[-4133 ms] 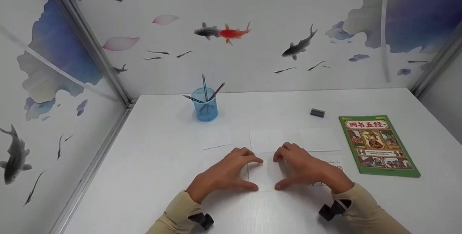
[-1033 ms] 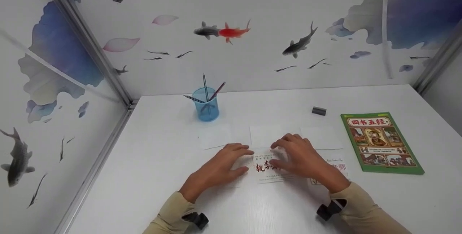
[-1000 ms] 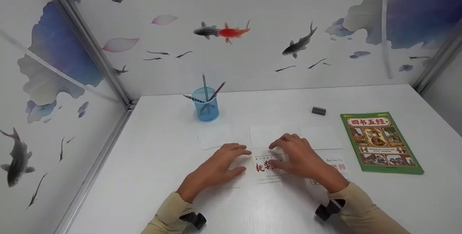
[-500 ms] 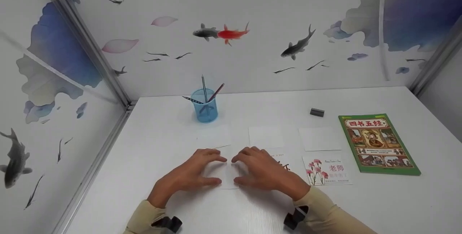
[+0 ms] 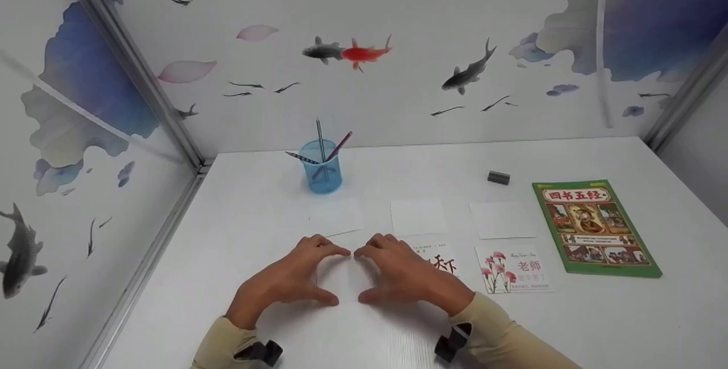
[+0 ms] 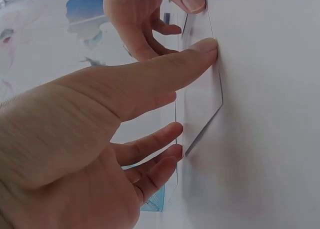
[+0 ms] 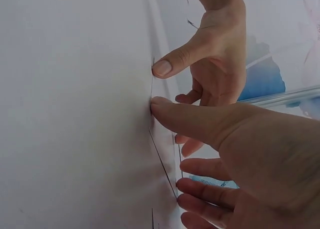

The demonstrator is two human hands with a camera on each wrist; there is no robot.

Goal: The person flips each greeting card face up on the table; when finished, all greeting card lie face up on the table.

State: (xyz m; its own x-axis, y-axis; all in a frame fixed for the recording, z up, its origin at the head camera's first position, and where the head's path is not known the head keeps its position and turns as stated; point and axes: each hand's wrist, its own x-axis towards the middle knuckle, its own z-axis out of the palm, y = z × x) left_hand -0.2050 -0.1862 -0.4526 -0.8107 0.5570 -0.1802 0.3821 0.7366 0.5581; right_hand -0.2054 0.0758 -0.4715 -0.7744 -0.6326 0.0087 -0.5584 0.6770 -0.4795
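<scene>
In the head view my left hand (image 5: 290, 278) and right hand (image 5: 406, 272) face each other over a white blank-faced card (image 5: 342, 275) at the front left. Each holds it from above, thumb at the near edge and fingertips at the far edge. The left wrist view shows the card (image 6: 200, 96) with a dark line along its free side edge; in the right wrist view both thumbs sit close together on the near edge. Beside my right hand lies a card with red characters (image 5: 443, 264), partly covered by that hand. Further right is a card with pink flowers (image 5: 497, 269).
Behind lie three blank white cards: a left card (image 5: 335, 218), a middle card (image 5: 418, 218) and a right card (image 5: 502, 221). A blue pencil cup (image 5: 323, 173), a dark grey block (image 5: 499, 178) and a green-bordered book (image 5: 594, 227) stand further out. Walls enclose the table.
Earlier both hands were at the middle card, which went from blank to showing red characters. They then moved left to the left front card, uncovering the flower card, and have since shifted slightly further left.
</scene>
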